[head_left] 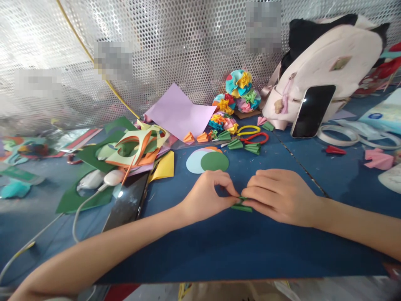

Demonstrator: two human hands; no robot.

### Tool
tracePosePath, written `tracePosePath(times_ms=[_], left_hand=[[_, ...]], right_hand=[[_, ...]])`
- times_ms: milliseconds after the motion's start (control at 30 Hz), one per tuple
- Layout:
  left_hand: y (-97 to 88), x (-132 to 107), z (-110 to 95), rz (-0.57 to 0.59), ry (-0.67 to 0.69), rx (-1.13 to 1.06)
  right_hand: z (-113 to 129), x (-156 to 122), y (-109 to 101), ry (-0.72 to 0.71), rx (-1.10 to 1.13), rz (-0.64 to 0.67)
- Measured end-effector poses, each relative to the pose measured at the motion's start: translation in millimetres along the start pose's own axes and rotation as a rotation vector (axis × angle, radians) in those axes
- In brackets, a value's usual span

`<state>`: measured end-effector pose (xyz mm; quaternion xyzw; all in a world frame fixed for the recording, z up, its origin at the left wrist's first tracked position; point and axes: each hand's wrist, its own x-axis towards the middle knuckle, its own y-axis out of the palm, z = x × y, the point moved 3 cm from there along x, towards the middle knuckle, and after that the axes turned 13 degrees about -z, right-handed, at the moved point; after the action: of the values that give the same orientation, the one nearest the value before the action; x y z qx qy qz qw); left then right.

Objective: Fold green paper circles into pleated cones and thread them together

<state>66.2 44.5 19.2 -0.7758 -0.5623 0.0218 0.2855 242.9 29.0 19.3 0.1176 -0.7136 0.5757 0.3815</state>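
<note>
Both my hands meet over a small strip of folded green paper (241,205) on the blue work surface (238,246). My left hand (208,196) pinches its left end between finger and thumb. My right hand (278,196) curls over its other end, and my fingers hide much of the fold. Just beyond my left hand lie overlapping paper circles, the nearest a green one (214,161). Several folded green paper pieces (252,148) rest farther ahead, near red-handled scissors (255,138).
Paper flower balls (241,90) and a lilac sheet (180,112) stand ahead. A pale pink backpack (322,71) has a smartphone (312,110) leaning on it. Another smartphone (127,200) lies beside my left forearm, near green paper offcuts (84,196). Perforated metal mesh (175,46) rises behind.
</note>
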Motion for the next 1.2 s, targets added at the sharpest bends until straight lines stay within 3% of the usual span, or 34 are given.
tracePosePath(times_ms=[167,433,867,1033,1200], left_hand=[[2.2,1.1,4.4,-0.003,-0.058,0.002],[-0.5,6.4,5.7,0.089,-0.087,-0.02],[-0.5,2.7,1.0,0.045,-0.123,-0.004],[-0.4,3.8,2.4,0.082,-0.057,-0.005],[-1.2,4.5,2.5,0.089,-0.089,-0.037]], right_hand=[[1.1,-0.6,1.9,0.12,0.1,0.001],[-6.4,-0.6,5.7,0.096,0.095,-0.003],[-0.9,1.6,4.3,0.241,0.206,0.025],[-1.4,-0.4,4.8,0.099,0.12,-0.026],[-5.3,-2.4,1.1,-0.084,-0.04,-0.072]])
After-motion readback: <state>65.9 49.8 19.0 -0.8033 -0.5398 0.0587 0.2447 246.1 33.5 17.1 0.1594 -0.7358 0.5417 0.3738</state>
